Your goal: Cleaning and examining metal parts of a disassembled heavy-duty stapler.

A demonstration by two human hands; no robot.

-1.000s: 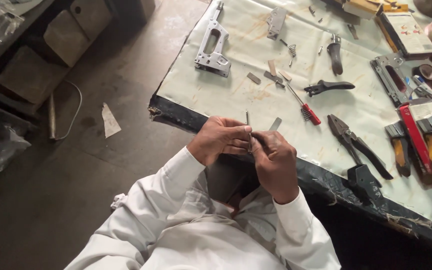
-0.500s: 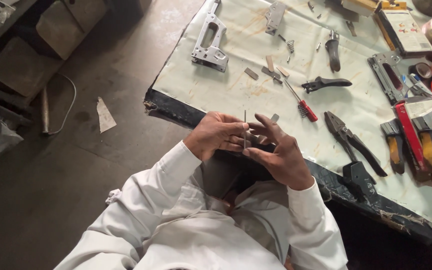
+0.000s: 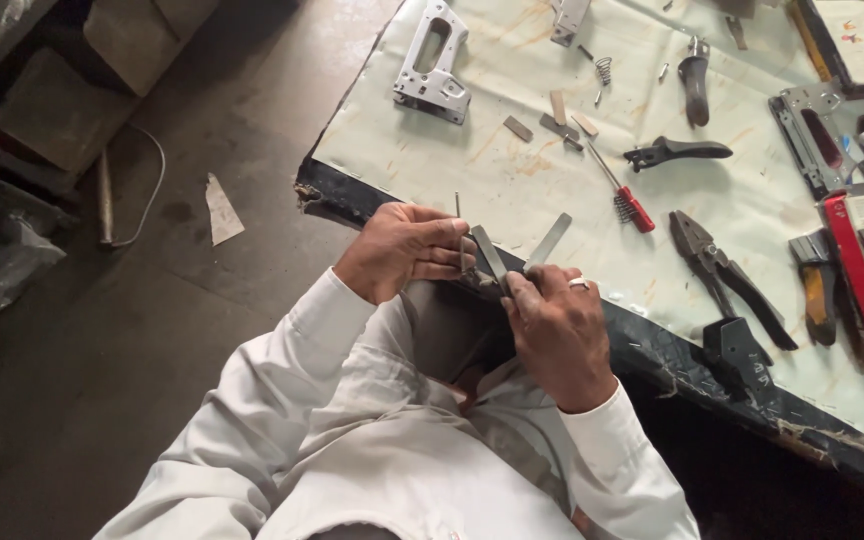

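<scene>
While both hands meet at the table edge (image 3: 652, 365), a metal strip (image 3: 487, 255) sits pinched in the left hand (image 3: 397, 250); right hand (image 3: 557, 325) grips a second strip (image 3: 549, 242). Nearby: pliers (image 3: 722, 275), screwdriver (image 3: 624, 195), stapler body (image 3: 434, 65).

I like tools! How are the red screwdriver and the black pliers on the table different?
The screwdriver has a red handle and one thin straight shaft; the pliers are dark all over with two handles. The screwdriver looks slimmer, the pliers bulkier. Both lie flat on the table, untouched by the hands.
</scene>
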